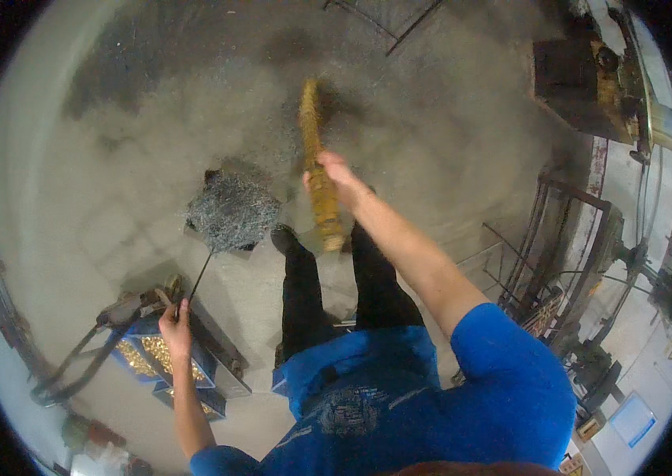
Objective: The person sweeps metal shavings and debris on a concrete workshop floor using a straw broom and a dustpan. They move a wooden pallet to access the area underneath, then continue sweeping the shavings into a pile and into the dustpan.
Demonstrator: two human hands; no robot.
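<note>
My right hand (339,178) is wrapped round a long yellow hand broom (323,210), held above the floor in front of my legs. The broom's far end narrows and looks blurred. Lower left, my left hand (176,329) grips a thin dark rod handle (201,276). That handle runs up to a heap of grey metal shavings (234,210) left of my shoe. Dark corners poke out from under the heap, seemingly a dustpan or shovel, mostly hidden by the shavings.
Blue bins (210,366) of small gold-coloured metal parts (155,349) stand by my left arm, beside a bent metal frame (74,369). Dark machinery (585,91) and a metal rack (546,238) line the right. A thin metal frame (399,38) lies at the far edge.
</note>
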